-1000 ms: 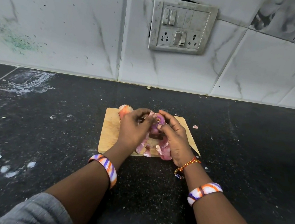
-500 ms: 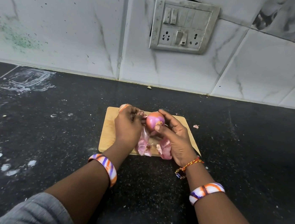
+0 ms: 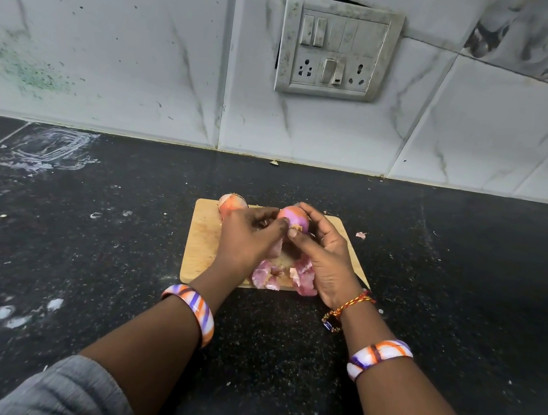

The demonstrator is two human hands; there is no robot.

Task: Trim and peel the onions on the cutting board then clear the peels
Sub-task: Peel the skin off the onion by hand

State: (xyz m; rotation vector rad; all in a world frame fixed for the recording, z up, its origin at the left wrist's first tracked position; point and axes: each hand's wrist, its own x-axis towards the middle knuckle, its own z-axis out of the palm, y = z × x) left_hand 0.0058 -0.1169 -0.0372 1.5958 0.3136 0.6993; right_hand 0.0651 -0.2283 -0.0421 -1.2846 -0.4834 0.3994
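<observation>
The right hand [image 3: 325, 258] cupped the peeled onion [image 3: 293, 218] above the cutting board [image 3: 201, 243]; the left hand [image 3: 248, 238] pinched at its skin, peels [image 3: 267, 275] lying underneath.

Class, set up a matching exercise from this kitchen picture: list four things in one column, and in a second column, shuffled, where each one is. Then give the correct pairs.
Column A
1. peeled onion
2. unpeeled onion
3. pile of peels
4. switch plate

Column B
a. on the tiled wall
b. on the near part of the cutting board
c. held in the right hand, the left hand picking at it
d. at the board's far left corner, behind the left hand

Pairs: 1-c, 2-d, 3-b, 4-a
</observation>
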